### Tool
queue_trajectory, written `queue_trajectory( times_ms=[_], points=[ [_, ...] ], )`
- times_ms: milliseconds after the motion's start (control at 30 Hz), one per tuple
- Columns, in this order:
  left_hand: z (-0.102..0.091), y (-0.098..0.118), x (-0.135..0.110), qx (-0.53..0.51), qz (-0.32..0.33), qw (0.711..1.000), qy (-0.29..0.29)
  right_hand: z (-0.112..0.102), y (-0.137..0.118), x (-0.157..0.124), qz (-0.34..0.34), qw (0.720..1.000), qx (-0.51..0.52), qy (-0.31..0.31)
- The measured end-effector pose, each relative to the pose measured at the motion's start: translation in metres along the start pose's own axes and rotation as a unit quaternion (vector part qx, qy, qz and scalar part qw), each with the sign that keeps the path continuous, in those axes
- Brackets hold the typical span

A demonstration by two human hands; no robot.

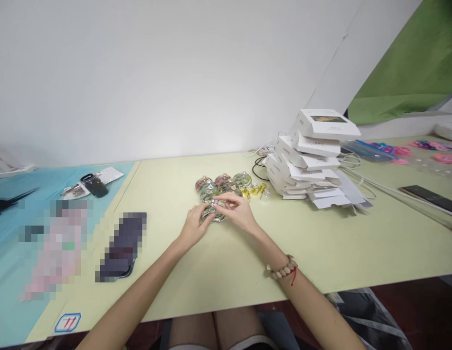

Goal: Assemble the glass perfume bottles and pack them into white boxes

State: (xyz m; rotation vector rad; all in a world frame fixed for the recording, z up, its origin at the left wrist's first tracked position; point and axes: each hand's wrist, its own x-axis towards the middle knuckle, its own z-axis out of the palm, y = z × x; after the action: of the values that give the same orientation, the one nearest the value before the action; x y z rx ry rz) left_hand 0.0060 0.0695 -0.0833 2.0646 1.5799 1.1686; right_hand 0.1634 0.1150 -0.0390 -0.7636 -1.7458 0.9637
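Observation:
A small round glass bottle with a greenish tint is held close to the table. My left hand has its thumb and fingers closed round the bottle's left side. At the bottle's top, my right hand pinches something small that I cannot make out. Just behind my hands stand several similar bottles, among them a reddish bottle, a green bottle and a brownish one, partly hidden by my fingers. Several small gold caps and a clear cap lie right of the bottles.
A leaning stack of white boxes stands at right, beside white cables and a dark phone-like slab. To the left are a blurred dark object, a black jar and a blue sheet. A white wall rises behind.

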Motion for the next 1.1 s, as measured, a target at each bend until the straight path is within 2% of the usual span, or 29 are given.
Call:
queue_trajectory(
  times_ms=[200,300,467,667,767,967,1100],
  points=[
    [-0.002,0.003,0.001,0.008,-0.007,1.000,-0.006,-0.005,0.000,0.002,0.022,1.000,0.015,0.014],
    [-0.001,0.003,0.001,0.007,-0.005,1.000,-0.003,-0.007,0.001,0.003,0.010,0.999,0.016,0.033],
    [-0.001,0.002,0.001,0.011,-0.003,1.000,-0.006,-0.007,0.004,0.003,0.025,0.999,0.005,0.023],
    [0.000,0.002,0.001,0.004,-0.006,1.000,-0.007,-0.007,0.009,0.004,0.052,0.995,0.042,0.071],
    [0.000,0.002,0.001,0.004,-0.002,1.000,-0.002,-0.008,0.009,0.005,0.062,0.996,0.031,0.060],
    [0.000,0.004,0.001,0.009,0.000,1.000,-0.001,-0.011,0.004,0.004,-0.018,0.998,-0.054,0.006],
    [-0.001,0.004,0.001,0.010,0.002,1.000,-0.006,-0.013,0.002,0.003,-0.022,0.998,-0.060,-0.018]
  ],
)
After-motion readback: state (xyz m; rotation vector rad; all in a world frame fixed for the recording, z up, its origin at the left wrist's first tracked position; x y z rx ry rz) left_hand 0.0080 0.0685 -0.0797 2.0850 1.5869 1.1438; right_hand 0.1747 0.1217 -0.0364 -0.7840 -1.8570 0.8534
